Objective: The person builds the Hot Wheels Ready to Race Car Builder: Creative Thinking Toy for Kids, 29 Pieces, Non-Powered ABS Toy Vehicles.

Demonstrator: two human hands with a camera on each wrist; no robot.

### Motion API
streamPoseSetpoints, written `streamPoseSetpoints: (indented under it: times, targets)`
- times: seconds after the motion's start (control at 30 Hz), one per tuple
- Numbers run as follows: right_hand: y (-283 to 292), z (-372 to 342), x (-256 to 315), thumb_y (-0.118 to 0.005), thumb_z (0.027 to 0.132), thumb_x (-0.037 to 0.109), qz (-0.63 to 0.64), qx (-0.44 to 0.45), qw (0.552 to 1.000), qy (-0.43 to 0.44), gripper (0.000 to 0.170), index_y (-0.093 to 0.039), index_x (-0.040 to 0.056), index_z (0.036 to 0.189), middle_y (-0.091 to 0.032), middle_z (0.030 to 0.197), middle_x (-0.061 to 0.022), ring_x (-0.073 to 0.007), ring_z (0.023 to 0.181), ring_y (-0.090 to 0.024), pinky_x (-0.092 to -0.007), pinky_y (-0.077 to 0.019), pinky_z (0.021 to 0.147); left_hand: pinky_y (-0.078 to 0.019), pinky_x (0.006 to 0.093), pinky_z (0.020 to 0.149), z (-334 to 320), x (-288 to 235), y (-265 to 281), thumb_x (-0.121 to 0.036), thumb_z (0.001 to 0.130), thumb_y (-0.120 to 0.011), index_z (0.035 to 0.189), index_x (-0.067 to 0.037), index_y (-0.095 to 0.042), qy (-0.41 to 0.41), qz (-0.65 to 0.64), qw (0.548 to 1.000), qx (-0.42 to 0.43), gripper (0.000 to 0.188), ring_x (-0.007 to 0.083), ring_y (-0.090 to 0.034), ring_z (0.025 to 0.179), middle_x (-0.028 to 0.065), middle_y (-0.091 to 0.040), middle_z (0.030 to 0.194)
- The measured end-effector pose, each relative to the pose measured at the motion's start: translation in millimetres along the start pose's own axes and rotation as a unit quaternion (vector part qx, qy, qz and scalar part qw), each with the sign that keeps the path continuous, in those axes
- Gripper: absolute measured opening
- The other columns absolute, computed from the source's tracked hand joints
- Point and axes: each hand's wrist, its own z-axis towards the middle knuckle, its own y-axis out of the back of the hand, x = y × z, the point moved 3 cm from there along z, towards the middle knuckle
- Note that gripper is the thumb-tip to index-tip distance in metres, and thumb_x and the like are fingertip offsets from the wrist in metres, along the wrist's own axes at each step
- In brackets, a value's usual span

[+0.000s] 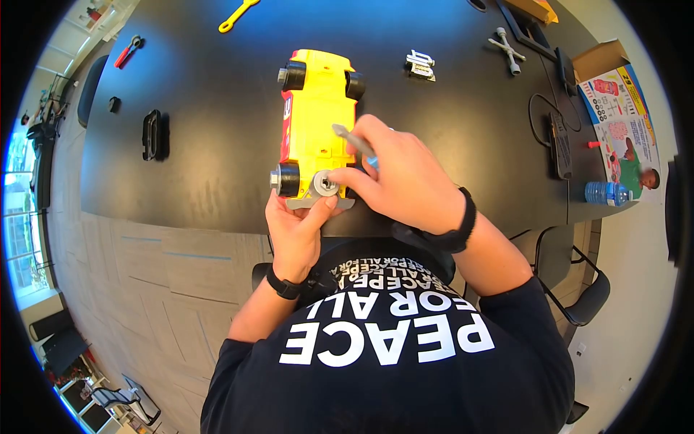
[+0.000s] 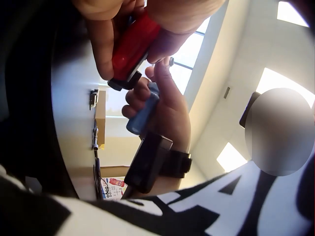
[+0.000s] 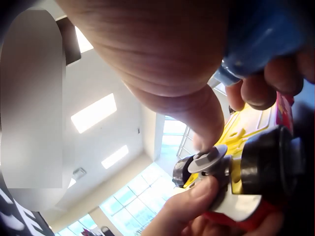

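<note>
A yellow and red toy car with black wheels is turned underside up over the table's near edge. My left hand grips its near end, the thumb beside a grey plastic bolt with a wide round flange. My right hand holds a screwdriver in its curled fingers, the grey tip pointing away from the bolt. In the right wrist view its blue handle lies in the fingers, while the right thumb touches the head of the flanged bolt.
On the dark table lie a black plastic part, a red-handled tool, a yellow wrench-like tool and a silver part. A cross-shaped lug wrench, power strip, printed box and water bottle stand right.
</note>
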Motion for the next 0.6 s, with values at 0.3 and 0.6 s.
streamPoseSetpoints:
  times: [0.3,0.6]
  targets:
    - [45.0,-58.5,-9.4,-0.07,0.103,0.001,-0.116,0.043,0.992,0.017,0.042,-0.065,0.009,0.144,-0.063,0.111,-0.0141,-0.0386,0.093,-0.068,-0.0486,-0.056,0.082,-0.0709,0.0417,0.088,3.2,-10.5,11.8,0.011,0.093,-0.081,0.141,0.001,-0.056,-0.107,0.057,0.992,-0.039,0.056,0.0249,-0.079,0.109,0.0152,-0.075,0.127]
    - [45.5,-32.8,6.6,-0.094,0.084,0.011,0.041,-0.012,0.99,0.136,0.026,-0.077,0.0063,0.103,-0.067,0.098,-0.008,-0.03,0.086,-0.068,-0.0408,-0.0553,0.075,-0.071,0.0405,0.083,1.5,-10.4,11.6,0.013,0.093,-0.079,0.142,0.002,-0.054,-0.119,0.099,0.987,-0.044,0.056,0.025,-0.078,0.107,0.0157,-0.072,0.128]
